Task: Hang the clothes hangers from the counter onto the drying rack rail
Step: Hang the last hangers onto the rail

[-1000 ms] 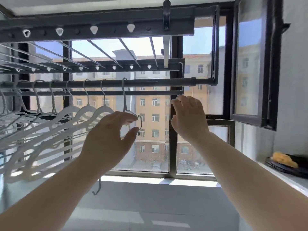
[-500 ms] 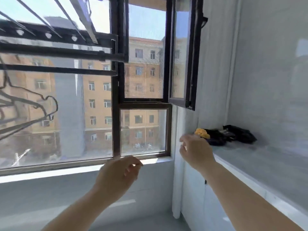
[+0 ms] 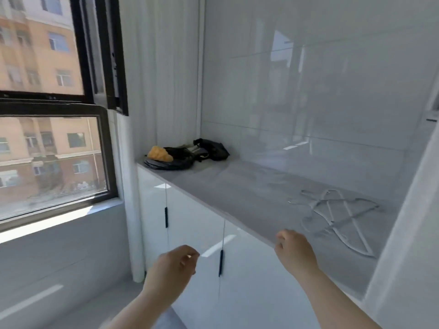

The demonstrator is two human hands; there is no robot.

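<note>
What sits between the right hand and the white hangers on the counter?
Nothing but bare grey counter: the head view shows no object between the right hand and the hangers.

text: none legible | labels: none | numbers: none

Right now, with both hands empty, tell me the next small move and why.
Probably reach the right hand forward and rightward to the white hangers lying tangled on the counter. That hand hovers at the counter's front edge, nearest them, holding nothing; the left hand hangs lower, before the cabinet doors, also empty.
</note>
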